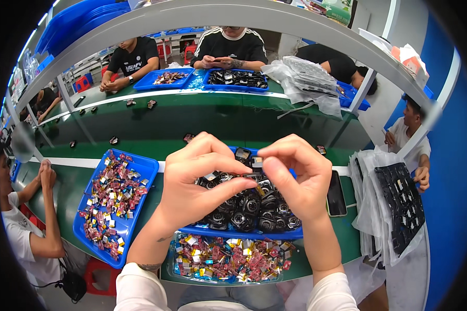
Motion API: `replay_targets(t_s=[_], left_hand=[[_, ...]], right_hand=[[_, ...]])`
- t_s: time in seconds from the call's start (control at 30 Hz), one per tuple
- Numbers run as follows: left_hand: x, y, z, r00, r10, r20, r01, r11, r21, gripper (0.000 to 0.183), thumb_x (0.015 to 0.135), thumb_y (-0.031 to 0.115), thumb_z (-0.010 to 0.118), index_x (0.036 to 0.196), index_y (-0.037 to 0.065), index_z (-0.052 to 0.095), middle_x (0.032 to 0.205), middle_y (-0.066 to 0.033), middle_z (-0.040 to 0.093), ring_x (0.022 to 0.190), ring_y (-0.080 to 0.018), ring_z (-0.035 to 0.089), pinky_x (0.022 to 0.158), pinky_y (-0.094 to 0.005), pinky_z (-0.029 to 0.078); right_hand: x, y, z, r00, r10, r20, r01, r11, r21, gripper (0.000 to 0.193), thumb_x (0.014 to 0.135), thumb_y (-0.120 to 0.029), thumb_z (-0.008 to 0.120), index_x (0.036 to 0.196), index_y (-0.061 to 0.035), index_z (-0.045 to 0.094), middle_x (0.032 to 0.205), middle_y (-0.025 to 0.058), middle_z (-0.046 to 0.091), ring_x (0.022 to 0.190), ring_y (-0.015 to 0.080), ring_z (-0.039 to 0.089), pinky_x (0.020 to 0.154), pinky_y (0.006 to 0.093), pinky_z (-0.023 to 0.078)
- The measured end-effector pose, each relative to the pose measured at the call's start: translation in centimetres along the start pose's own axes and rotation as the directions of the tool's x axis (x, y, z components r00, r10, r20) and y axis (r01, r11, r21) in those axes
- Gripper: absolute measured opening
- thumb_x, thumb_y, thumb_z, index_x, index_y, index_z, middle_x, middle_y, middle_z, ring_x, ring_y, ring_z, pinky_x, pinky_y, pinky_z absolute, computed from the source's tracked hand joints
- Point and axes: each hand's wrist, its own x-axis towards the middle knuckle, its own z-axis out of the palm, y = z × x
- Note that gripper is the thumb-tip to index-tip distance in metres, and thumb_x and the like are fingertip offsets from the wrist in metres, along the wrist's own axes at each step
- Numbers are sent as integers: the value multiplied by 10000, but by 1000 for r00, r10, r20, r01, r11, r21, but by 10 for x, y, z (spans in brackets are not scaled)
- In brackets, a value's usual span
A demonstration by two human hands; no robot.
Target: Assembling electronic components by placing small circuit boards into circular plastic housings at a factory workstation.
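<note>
- A green workbench (pixel 155 132) runs across an assembly line, with other people seated opposite and to either side, each bent over their own work.
- A stack of black moulded sheets in clear bags (pixel 394 199) lies at the right end of the bench, and a dark phone (pixel 335 194) rests just beside the central tray.
- A blue tray of small red, gold and silver pieces (pixel 111 205) sits to the left of the person's hands; a clear tray of the same pieces (pixel 228 257) lies nearest the body.
- Between them, a blue tray of round black parts (pixel 254 210) sits directly beneath both hands, its front rim touching the clear tray.
- The left hand (pixel 194 181) and right hand (pixel 298 176) meet above that tray, fingertips drawn together in a pinch.
- Held between those fingertips, over the black parts, is a small component (pixel 251 176), dark with a glint of metal; its exact shape is too small to tell.
- The step in hand appears to be fitting or adjusting this piece by fingertip, mid-assembly rather than picking or placing.
- The next move would seem to call for fine alignment and a steady two-handed pinch, since a slip could drop the piece among the look-alike parts below.
</note>
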Motion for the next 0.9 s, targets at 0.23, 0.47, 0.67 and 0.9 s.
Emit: replay_targets(t_s=[0.23,0.47,0.67,0.9], left_hand=[[2,-5,3,995,97,26,-100,966,238,166,646,70,806,735,55,667,754,-40,650,754,-189,593,669,-301,459],[-4,-5,0,907,-390,159,417,882,-220,101,787,61,737,848,-4,689,775,-34,652,689,-64,567,624,-220,449],[-4,-3,-3,863,-451,228,505,767,-395,106,842,65,704,876,-32,678,815,-16,640,734,-52,568,645,-196,453],[-4,-9,-4,829,-477,292,558,675,-483,96,863,77,688,881,-18,682,829,-9,647,750,-49,575,667,-196,466]], right_hand=[[-1,-1,-1,980,135,146,-156,977,142,89,802,9,711,891,4,713,824,39,654,700,61,611,598,189,481],[3,7,-4,994,10,109,-17,998,65,157,774,53,715,927,21,703,872,71,653,756,92,625,659,204,505],[4,1,-8,983,65,173,-109,960,259,124,816,78,673,932,42,697,900,76,668,824,112,643,728,224,528],[2,5,-9,979,89,183,-154,912,379,118,823,76,671,934,41,693,888,77,673,841,120,649,767,242,532]])
